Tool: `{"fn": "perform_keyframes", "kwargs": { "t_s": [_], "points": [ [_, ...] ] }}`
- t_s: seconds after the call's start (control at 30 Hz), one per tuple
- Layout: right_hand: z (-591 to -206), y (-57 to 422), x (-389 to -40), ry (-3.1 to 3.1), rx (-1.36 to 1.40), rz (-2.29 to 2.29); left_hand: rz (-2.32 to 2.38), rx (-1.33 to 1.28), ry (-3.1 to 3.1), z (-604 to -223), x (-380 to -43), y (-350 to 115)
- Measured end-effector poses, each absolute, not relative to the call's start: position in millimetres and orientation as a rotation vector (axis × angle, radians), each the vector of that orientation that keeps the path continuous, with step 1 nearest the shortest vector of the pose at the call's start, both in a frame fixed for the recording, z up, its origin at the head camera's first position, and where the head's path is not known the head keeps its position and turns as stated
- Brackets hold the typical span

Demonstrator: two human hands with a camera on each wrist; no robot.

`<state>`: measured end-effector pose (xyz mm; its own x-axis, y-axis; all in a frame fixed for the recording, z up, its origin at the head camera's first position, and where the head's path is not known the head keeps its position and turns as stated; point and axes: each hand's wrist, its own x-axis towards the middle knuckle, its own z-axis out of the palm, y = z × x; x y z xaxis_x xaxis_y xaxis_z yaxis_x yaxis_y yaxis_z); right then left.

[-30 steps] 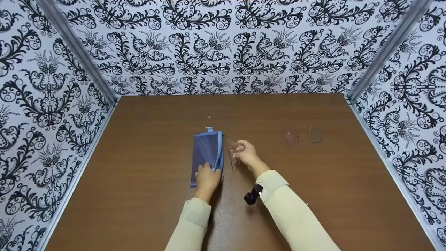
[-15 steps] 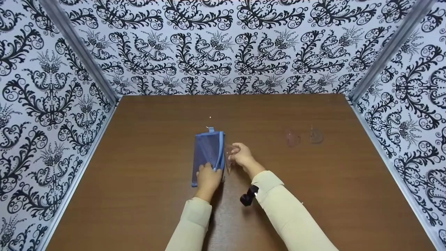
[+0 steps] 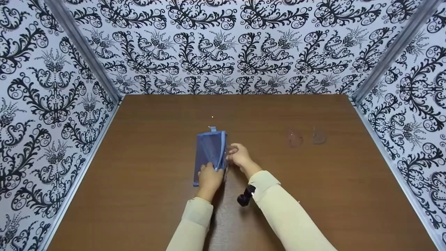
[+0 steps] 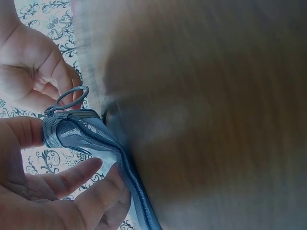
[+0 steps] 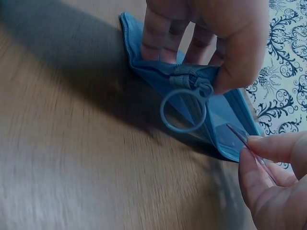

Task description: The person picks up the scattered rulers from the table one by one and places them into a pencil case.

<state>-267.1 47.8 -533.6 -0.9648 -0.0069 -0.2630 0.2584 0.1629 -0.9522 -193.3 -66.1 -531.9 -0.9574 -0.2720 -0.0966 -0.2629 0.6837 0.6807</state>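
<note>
A blue mesh zipper pouch (image 3: pixel 209 148) lies on the brown table, its zipped side facing right. My left hand (image 3: pixel 210 177) grips the pouch's near end, thumb on one side and fingers on the other, holding the mouth apart. A ring pull (image 5: pixel 163 115) hangs from the zipper by that thumb. Just right of the pouch, my right hand (image 3: pixel 240 156) pinches a thin clear, pinkish set square (image 5: pixel 236 132) between thumb and fingers. In the right wrist view the set square is edge-on, its tip at the pouch's mouth. The head view mostly hides it behind the fingers.
A pinkish transparent protractor (image 3: pixel 295 138) lies to the right on the table, and a clear protractor (image 3: pixel 318 136) lies beside it. Patterned walls (image 3: pixel 223 48) enclose the table (image 3: pixel 156 139) at the back and both sides.
My right hand has moved left with the set square, from beside the pouch up to its mouth. The left hand keeps its grip on the pouch.
</note>
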Motion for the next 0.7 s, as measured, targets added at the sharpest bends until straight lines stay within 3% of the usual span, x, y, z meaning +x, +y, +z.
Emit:
{"fn": "perform_keyframes", "kwargs": {
  "t_s": [0.7],
  "points": [
    [-540.0, 37.4, -268.4, 2.141, 0.246, -1.963, -1.172, 0.435, -2.845, -534.8, -193.9, -67.6]
  ]
}}
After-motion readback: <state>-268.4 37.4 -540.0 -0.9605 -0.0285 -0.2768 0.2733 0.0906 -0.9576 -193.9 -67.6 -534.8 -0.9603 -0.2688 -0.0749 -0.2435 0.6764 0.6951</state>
